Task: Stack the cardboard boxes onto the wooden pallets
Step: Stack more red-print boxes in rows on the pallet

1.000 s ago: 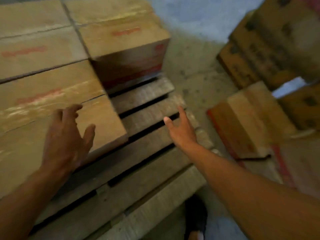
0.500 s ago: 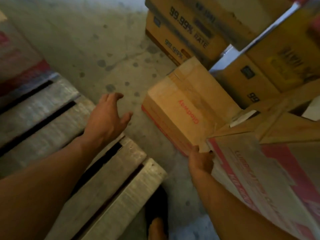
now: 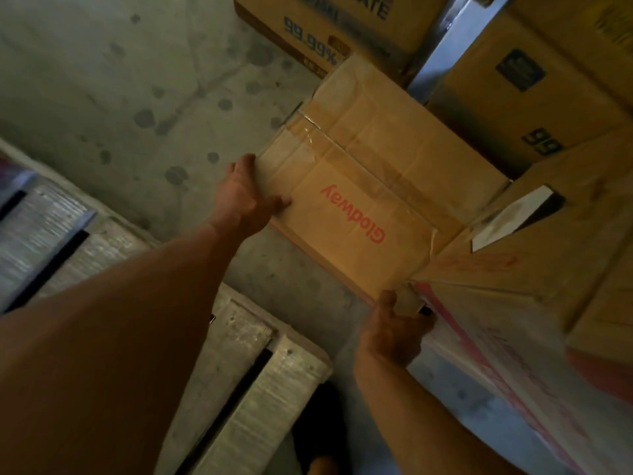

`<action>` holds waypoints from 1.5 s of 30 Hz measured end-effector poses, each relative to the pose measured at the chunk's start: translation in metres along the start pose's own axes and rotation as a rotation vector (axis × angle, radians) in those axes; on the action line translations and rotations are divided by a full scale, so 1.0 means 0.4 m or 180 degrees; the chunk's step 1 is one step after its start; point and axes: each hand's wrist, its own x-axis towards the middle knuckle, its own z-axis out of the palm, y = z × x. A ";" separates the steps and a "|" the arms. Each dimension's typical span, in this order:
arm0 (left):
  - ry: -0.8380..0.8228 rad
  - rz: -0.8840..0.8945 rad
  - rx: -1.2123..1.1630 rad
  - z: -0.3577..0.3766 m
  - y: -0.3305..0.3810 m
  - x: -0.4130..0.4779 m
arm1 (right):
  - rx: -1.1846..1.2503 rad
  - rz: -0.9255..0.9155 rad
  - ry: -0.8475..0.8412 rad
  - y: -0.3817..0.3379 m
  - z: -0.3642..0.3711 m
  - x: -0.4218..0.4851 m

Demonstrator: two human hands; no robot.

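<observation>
Cardboard box [image 3: 370, 173] lying with long axis slanting upper-left to lower-right. Gripped at left corner by left hand [image 3: 245, 197], thumb on top; near corner clasped by curled right hand [image 3: 394, 327], fingertips hidden

Count, head view.
Cardboard boxes: at least five. Glodway box [image 3: 359, 200] centre, 99.99% box [image 3: 308, 39] far, dark-labelled box [image 3: 513, 97] far right, white-labelled box [image 3: 565, 262] right, pink-printed box [image 3: 513, 365] near right.
Wooden pallet [image 3: 281, 395]: one, near left.
Hands: two, left hand [image 3: 243, 197] and right hand [image 3: 390, 330].
Foot [image 3: 320, 464]: one, near.
</observation>
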 end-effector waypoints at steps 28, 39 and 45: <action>0.0970 -0.0423 -0.2120 -0.346 -0.168 -0.255 | 0.0131 -0.2318 -0.1596 -0.304 0.052 -0.122; 0.2030 -0.0527 -0.2258 -0.509 -0.249 -0.674 | 0.0144 -0.3475 -0.2387 -0.349 -0.052 -0.474; 0.2314 -0.0962 -0.2128 -0.539 -0.372 -0.847 | -0.0093 -0.3473 -0.3009 -0.228 -0.021 -0.609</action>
